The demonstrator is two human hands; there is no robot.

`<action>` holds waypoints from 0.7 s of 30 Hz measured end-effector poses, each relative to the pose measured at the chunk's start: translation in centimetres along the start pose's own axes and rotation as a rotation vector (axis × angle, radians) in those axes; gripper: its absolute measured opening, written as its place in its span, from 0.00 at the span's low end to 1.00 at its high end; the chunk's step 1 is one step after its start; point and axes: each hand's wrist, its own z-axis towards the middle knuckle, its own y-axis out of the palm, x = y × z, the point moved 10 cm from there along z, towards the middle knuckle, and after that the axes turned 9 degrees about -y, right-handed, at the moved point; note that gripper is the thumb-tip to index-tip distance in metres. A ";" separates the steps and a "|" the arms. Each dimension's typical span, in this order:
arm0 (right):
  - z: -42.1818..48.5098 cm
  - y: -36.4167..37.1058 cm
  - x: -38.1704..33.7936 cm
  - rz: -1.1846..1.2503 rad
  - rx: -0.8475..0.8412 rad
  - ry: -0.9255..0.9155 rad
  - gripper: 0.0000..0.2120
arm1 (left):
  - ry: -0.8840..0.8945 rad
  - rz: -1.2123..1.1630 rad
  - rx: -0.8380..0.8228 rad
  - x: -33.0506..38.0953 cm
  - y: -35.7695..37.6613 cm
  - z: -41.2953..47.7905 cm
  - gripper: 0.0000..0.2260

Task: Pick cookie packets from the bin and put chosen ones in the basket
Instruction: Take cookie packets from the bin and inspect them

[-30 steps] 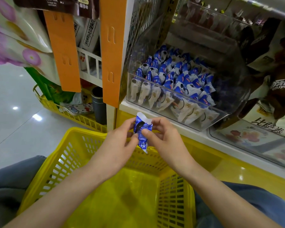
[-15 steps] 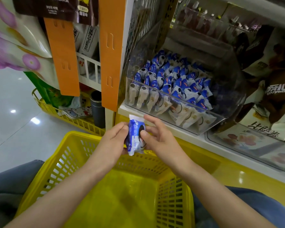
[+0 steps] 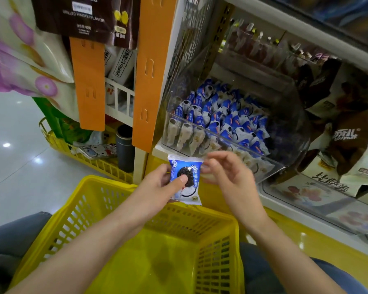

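The left hand (image 3: 157, 188) pinches a cookie packet (image 3: 187, 179), front up, over the basket (image 3: 217, 262), probably for checking it; the right hand (image 3: 228, 177) hovers just beside, fingers loose, holding nothing.

— What is the left hand (image 3: 157, 185) doing?
— It holds a cookie packet (image 3: 187, 181), thumb pressed on the front, forearm stretched forward.
— And the right hand (image 3: 227, 175)?
— Just beside it, fingers loose and spread, holding nothing. The blur hides whether its thumb touches.
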 end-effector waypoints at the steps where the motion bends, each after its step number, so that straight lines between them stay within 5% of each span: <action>1: 0.6 -1.3 -1.2 -0.068 0.044 -0.079 0.05 | 0.001 -0.020 0.002 0.1 0.0 0.0 0.11; 9: 6.1 -6.4 -5.3 -0.466 0.087 -0.207 0.03 | 0.032 -0.075 0.050 1.2 -0.2 0.5 0.13; 15: 9.3 -5.5 0.7 -0.829 -0.331 0.225 0.05 | 0.069 -0.109 0.089 1.6 -0.5 0.5 0.06; 21: 9.3 -4.7 2.2 -0.788 -0.356 0.323 0.21 | 0.092 -0.149 0.128 1.8 -0.9 0.7 0.06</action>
